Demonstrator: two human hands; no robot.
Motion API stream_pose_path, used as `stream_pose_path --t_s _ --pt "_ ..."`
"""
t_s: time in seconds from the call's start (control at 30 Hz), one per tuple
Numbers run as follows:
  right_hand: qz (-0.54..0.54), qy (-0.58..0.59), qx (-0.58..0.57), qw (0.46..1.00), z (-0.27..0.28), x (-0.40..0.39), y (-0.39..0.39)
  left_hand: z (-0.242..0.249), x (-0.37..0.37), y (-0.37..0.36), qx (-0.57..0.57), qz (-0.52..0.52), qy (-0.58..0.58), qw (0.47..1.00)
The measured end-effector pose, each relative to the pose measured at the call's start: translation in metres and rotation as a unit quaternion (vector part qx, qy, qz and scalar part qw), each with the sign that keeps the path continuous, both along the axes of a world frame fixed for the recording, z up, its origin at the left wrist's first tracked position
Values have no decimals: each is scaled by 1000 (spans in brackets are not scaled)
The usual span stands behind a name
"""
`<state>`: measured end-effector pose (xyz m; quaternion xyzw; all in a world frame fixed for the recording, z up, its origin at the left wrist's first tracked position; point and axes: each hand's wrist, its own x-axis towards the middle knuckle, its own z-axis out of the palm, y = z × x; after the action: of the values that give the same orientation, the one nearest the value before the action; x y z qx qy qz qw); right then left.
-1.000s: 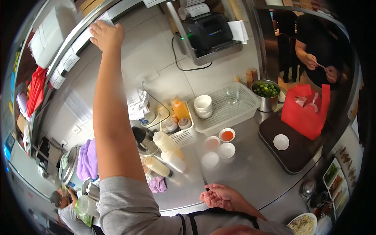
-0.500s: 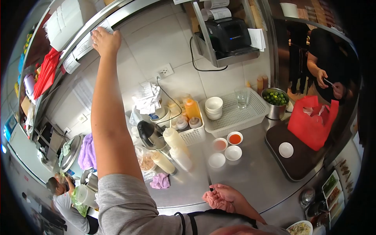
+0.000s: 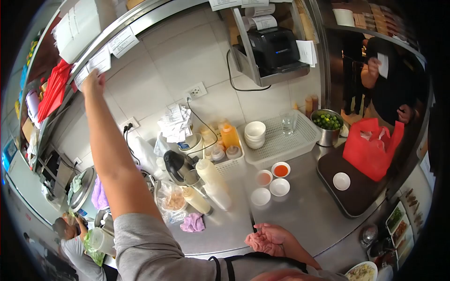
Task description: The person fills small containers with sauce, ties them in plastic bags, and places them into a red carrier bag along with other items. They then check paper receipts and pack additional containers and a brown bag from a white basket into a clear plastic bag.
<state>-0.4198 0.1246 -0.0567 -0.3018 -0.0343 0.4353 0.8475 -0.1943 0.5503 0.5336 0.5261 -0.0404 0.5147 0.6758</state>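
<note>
Left hand (image 3: 93, 82): fingers curled nearly closed below steel rail (image 3: 152, 15). Printed slip (image 3: 99, 60) just above fingertips; cannot tell if pinched. Second slip (image 3: 123, 42) up and right of them. Right hand (image 3: 278, 238): fingers bent around crumpled pink cloth (image 3: 259, 242); small white bowls (image 3: 279, 188) beyond.

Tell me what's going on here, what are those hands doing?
The person's left hand is up at a white slip on the metal rail. The right hand, lower down, holds what looks like a crumpled pink cloth. Four small white bowls stand together on the counter, one with something orange-red in it, and a red bag sits on a dark tray. At upper right, another person's hand holds white paper.
</note>
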Motion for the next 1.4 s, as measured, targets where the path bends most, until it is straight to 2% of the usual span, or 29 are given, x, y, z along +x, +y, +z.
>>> stream_pose_path --t_s 0.03,0.1,0.17,0.2,0.23,0.27,0.37,0.4,0.5,0.7,0.73,0.83,1.0,1.1,1.13,1.4 --pt "5 -3 8 1000 0 0 0 -13 -29 -16 13 68 -39 997" --pt "14 -6 14 1000 -4 -1 1 -34 -64 -29 158 242 1 957" --pt "19 -7 6 1000 -7 2 2 -53 -52 -42 193 184 -116 957" --pt "19 -10 11 1000 -6 3 2 -63 -67 -104 181 160 -114 964" --pt "19 -11 14 1000 -4 2 1 -64 -58 -134 175 97 -102 974" --pt "20 -11 19 1000 -3 1 1 -64 -38 -152 222 22 -99 970" --pt "14 -16 3 1000 -4 0 1 -61 -6 -241 201 -113 -50 972" --pt "14 -18 7 1000 -5 -1 0 -61 -8 -268 166 -131 -9 977" --pt "3 -24 5 1000 -6 -2 -1 -44 8 -313 42 -186 -20 981" --pt "11 -42 -5 999 -5 -2 3 -12 17 -336 14 -238 -23 971" --pt "12 -41 -6 999 -4 -1 3 -10 17 -334 30 -261 -22 965" --pt "13 -43 -14 999 -3 -2 2 -27 2 -321 -26 -295 -16 955" --pt "0 -29 -27 999 3 -3 2 -24 25 -212 -185 -226 -64 954" --pt "7 -19 12 1000 -10 2 0 -21 24 -155 -78 -289 -118 947" --pt "9 -2 30 999 -13 4 0 -18 19 -146 -71 -274 -99 954" --pt "6 55 100 993 -12 4 -1 -32 -4 -84 -151 -281 -99 942"
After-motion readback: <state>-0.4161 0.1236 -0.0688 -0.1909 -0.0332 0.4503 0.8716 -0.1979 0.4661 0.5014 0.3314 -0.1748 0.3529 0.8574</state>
